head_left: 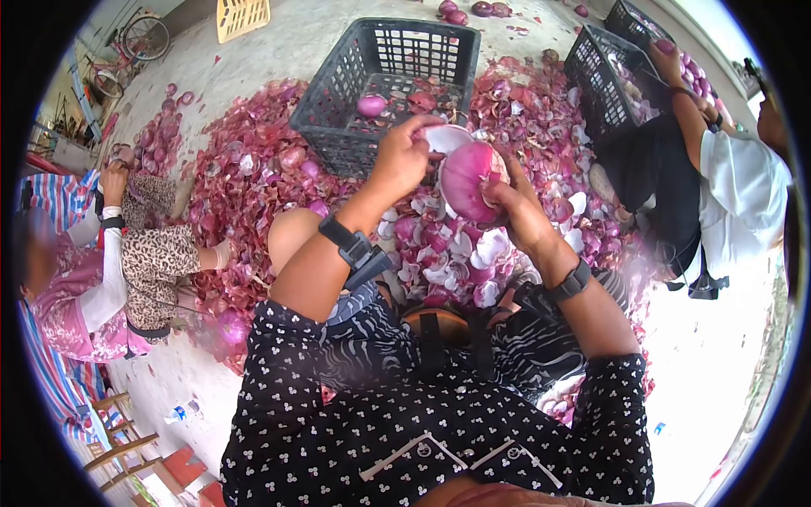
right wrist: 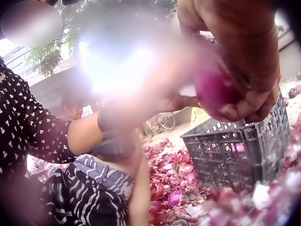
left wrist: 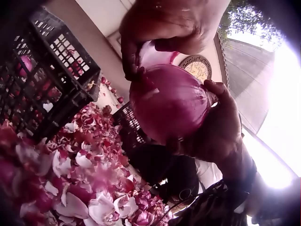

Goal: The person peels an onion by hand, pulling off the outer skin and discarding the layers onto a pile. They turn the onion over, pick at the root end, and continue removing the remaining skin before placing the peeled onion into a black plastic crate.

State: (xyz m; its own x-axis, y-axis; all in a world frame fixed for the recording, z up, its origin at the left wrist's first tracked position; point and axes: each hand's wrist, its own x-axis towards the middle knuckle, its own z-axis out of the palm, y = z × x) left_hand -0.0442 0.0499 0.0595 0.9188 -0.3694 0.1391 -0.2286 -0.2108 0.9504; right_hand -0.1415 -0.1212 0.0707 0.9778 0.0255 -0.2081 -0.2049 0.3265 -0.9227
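Observation:
A large red onion (head_left: 467, 184) is held up over a heap of peelings in the head view. My right hand (head_left: 530, 221) grips it from the right, thumb on its end and fingers behind it. At its upper left, my left hand (head_left: 400, 160) pinches a curved piece of onion skin (head_left: 448, 137), pale on its inner side. In the left wrist view this skin (left wrist: 157, 54) stands away from the top of the smooth purple onion (left wrist: 169, 106). The right wrist view shows the right hand (right wrist: 240, 56) wrapped over the onion (right wrist: 212, 89); glare blurs the left hand there.
A black plastic crate (head_left: 317, 110) with a few onions in it stands just ahead. Onion skins (head_left: 245, 160) cover the floor around it. People sit at both sides, the right one beside another black crate (head_left: 591, 84). A yellow crate (head_left: 242, 17) lies farther back.

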